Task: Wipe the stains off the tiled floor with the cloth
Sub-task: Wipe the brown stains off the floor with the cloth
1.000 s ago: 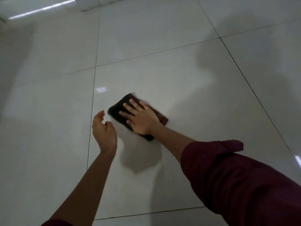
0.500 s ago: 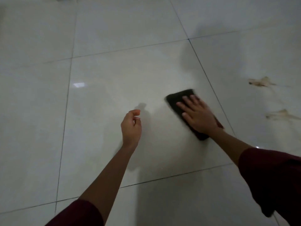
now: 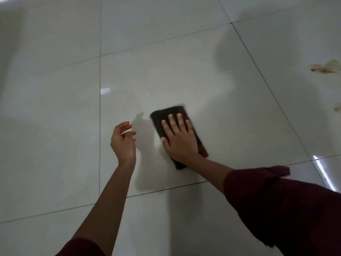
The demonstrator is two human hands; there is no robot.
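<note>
Cloth (image 3: 162, 117): one, under right hand (image 3: 180, 143); two stains (image 3: 325, 68).

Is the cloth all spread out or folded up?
Folded: the cloth is a small thick rectangle, flat under the right hand.

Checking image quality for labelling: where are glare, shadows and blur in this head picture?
Head view: dim overall; small glare patch on the glossy tiled floor, bright streak at right; left hand casts a shadow; cloth edge under the right hand smeared by motion; stains soft.
</note>
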